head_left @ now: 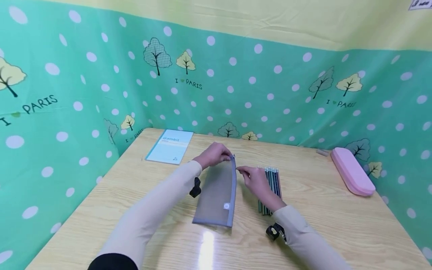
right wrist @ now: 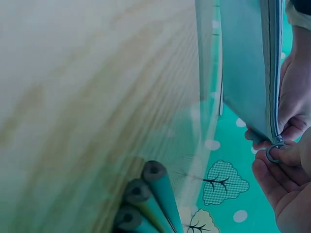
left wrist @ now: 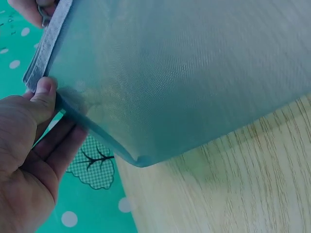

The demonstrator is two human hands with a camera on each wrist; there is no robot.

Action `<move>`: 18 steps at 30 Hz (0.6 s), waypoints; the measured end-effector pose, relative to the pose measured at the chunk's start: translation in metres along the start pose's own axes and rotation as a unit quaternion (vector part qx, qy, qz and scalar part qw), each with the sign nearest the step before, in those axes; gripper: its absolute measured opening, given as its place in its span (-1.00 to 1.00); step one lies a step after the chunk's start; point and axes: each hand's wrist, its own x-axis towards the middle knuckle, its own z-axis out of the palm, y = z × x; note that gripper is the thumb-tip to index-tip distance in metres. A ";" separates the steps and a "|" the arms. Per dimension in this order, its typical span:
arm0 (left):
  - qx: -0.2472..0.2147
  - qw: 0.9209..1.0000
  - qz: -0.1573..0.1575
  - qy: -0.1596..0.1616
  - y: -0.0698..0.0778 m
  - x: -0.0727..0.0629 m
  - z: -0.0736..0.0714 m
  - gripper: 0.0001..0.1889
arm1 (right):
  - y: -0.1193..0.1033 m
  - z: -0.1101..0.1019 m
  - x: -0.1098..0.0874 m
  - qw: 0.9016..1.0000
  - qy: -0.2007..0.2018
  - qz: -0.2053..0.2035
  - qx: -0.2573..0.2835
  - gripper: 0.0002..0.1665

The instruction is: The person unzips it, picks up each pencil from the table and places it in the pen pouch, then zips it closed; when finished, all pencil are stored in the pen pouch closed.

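A grey mesh zipper pouch (head_left: 216, 195) is held up at its far end, its zipper edge along the right side. My left hand (head_left: 213, 154) pinches the far corner by the zipper, thumb on top, as the left wrist view shows with the hand (left wrist: 29, 145) at the pouch's edge. From the other side my right hand (head_left: 258, 183) pinches the ring-shaped zipper pull (right wrist: 273, 153) at that same end. Beneath the right hand and forearm lies a row of pencils (head_left: 277, 183), partly hidden. Their blunt ends show in the right wrist view.
A light blue notebook (head_left: 170, 147) lies at the back left of the wooden table (head_left: 314, 210). Toward the back right are a pink pencil case (head_left: 352, 170) and a small eraser-like block (head_left: 323, 152). A green dotted curtain (head_left: 249, 90) hangs behind the table.
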 end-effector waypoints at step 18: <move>0.003 0.999 -0.027 0.024 -0.009 0.011 -0.001 -0.78 | -0.014 -0.014 -0.033 0.998 -0.055 0.003 -0.009 -0.80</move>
